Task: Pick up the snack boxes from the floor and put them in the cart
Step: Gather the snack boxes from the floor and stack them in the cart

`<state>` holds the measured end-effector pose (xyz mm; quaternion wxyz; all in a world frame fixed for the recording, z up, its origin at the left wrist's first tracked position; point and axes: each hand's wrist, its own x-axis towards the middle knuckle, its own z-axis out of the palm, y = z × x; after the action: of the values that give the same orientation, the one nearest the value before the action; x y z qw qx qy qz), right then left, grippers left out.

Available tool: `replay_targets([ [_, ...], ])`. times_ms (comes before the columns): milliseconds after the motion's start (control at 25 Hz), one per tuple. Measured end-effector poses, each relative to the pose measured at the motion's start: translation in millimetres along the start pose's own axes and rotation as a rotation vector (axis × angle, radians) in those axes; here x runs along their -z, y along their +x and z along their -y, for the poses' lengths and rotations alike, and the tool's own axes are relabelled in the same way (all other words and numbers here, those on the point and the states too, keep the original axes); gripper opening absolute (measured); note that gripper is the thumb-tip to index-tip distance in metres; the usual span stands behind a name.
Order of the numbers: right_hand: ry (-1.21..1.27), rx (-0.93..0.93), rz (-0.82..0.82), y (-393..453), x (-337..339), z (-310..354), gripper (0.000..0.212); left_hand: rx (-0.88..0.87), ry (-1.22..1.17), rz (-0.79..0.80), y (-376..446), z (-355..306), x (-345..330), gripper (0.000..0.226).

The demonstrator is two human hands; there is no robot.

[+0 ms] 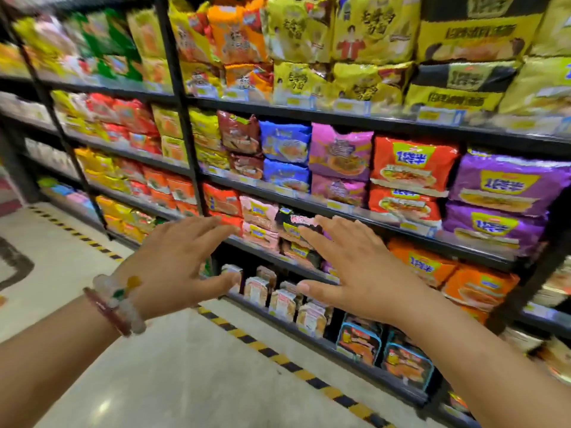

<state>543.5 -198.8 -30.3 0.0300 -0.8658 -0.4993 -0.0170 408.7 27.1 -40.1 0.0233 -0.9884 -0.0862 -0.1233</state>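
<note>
Both my hands are stretched out in front of me at waist height, palms down and fingers spread, holding nothing. My left hand [176, 261], with bead bracelets on its wrist, hovers over the floor near the shelf's lower tiers. My right hand [355, 267] hovers in front of the low shelves, a little to the right. No snack boxes on the floor and no cart are in view. The picture is blurred by motion.
A tall black shelf unit [309, 112] packed with colourful noodle packets runs from upper left to lower right. Small boxed packs [282, 304] stand on the bottom tier. A yellow-and-black striped line [278, 358] on the pale floor [173, 366] follows the shelf's foot.
</note>
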Motion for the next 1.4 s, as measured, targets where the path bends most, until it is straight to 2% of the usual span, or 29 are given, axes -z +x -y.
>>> replay_targets([
  [80,0.008,0.098,-0.003,39,-2,-3,0.097,0.095,0.016,-0.033,1,25,-4,0.112],
  [240,-0.012,0.317,0.022,112,-10,2,0.103,0.264,0.095,-0.046,-10,66,-12,0.091],
  [480,0.023,0.601,0.076,191,-25,63,0.083,0.584,0.173,-0.061,-77,109,-12,0.089],
  [800,0.045,0.939,0.099,254,-53,221,0.084,0.917,0.314,-0.019,-216,168,9,0.074],
  [1000,0.071,1.017,0.078,279,-71,344,0.103,1.079,0.321,0.015,-302,232,30,0.093],
  [1160,0.098,1.063,0.082,295,-85,435,0.108,1.18,0.284,0.065,-364,285,50,0.108],
  [1320,0.104,1.116,0.098,310,-103,514,0.107,1.252,0.271,0.17,-415,330,59,0.115],
  [1400,0.104,1.14,0.116,321,-108,549,0.108,1.261,0.282,0.131,-435,351,59,0.111],
])
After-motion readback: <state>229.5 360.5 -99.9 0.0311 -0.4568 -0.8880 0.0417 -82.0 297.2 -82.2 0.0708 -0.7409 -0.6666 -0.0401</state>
